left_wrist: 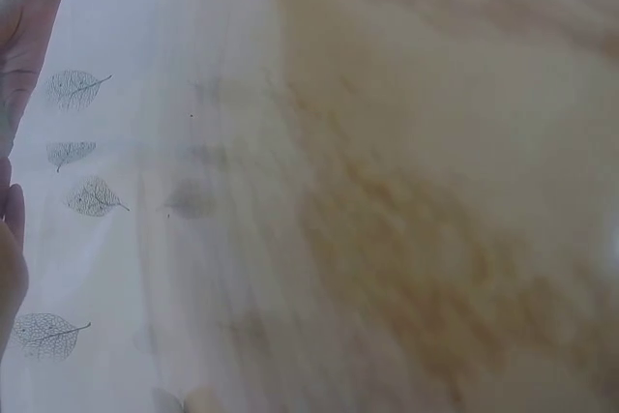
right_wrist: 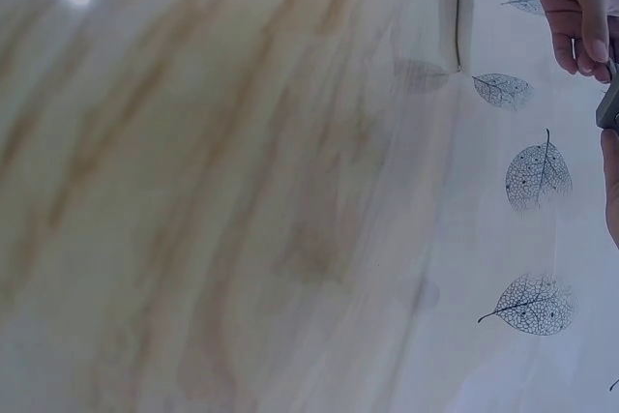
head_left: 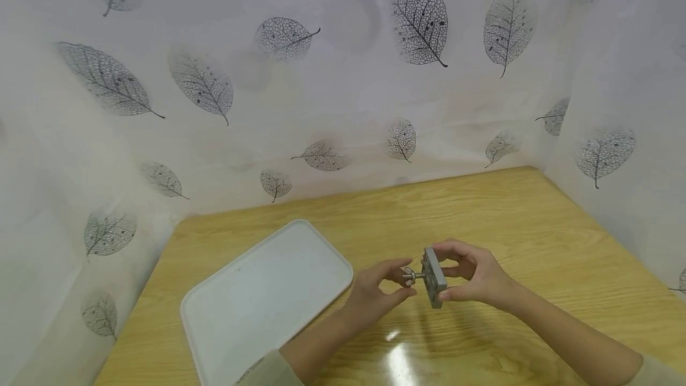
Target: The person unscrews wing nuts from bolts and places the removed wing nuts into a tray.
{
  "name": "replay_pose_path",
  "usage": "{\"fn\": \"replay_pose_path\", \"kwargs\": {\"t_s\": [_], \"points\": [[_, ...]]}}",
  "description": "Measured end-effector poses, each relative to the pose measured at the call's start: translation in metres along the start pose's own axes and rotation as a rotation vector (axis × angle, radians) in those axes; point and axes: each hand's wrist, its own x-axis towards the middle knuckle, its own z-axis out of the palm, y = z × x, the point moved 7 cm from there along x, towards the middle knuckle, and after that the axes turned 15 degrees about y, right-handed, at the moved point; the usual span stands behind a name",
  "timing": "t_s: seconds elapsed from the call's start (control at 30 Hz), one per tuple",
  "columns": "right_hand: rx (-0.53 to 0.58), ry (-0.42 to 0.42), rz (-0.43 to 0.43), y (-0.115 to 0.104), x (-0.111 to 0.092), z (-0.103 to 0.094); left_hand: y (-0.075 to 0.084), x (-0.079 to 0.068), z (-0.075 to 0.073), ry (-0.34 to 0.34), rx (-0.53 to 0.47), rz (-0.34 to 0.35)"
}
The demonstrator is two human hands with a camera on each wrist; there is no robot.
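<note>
In the head view a grey metal square plate (head_left: pixel 433 279) stands on edge above the table, a recessed pattern on its left face. My right hand (head_left: pixel 474 270) grips it by its edges, thumb below and fingers above. A bolt (head_left: pixel 420 276) sticks out of its left side with a wing nut (head_left: pixel 410 277) on it. My left hand (head_left: pixel 377 290) curls its fingers and thumb round the wing nut. The right wrist view catches a corner of the metal plate (right_wrist: pixel 608 106) between parts of two hands. Only parts of hands show at the left wrist view's edge.
On the left of the wood-grain table (head_left: pixel 482 213) lies a white rectangular tray (head_left: pixel 268 285) with rounded corners, beside my left forearm. A pale sheet (head_left: pixel 343 94) printed with leaves hangs at the back and both sides.
</note>
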Motion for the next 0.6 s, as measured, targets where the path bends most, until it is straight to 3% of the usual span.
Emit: {"fn": "replay_pose_path", "kwargs": {"t_s": [0.4,0.6], "points": [[0.008,-0.009,-0.021,0.0007,0.0003,-0.0001,-0.0057,-0.0017,0.002,-0.011,0.003,-0.08],[0.015,-0.008,-0.031,0.0001,0.0004,-0.0001,-0.0085,-0.0037,0.0024,-0.011,-0.013,-0.087]]}}
